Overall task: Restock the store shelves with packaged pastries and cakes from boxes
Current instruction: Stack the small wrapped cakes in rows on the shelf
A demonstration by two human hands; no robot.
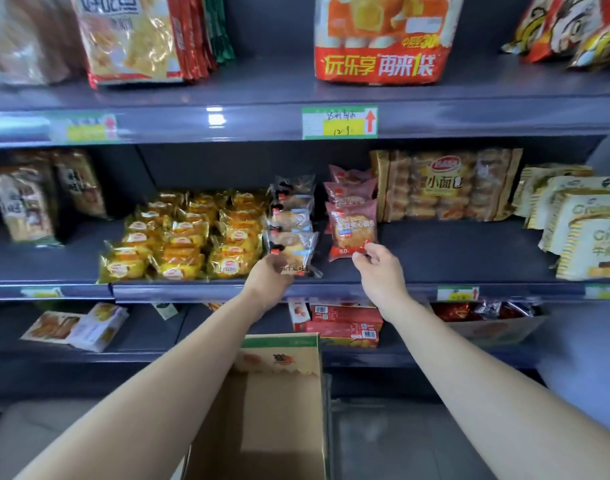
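On the middle shelf, my left hand grips the bottom edge of a clear-wrapped toast pack, the front one of a short row of such packs. My right hand pinches the lower right corner of a pink-wrapped bread pack, which stands upright in front of two more pink packs. An open cardboard box sits below my arms; the part of its inside that I see holds nothing.
Several yellow pastry packs crowd the shelf left of the toast. A large bag of small breads and croissant bags stand to the right, with bare shelf in front. Red boxes lie on the lower shelf.
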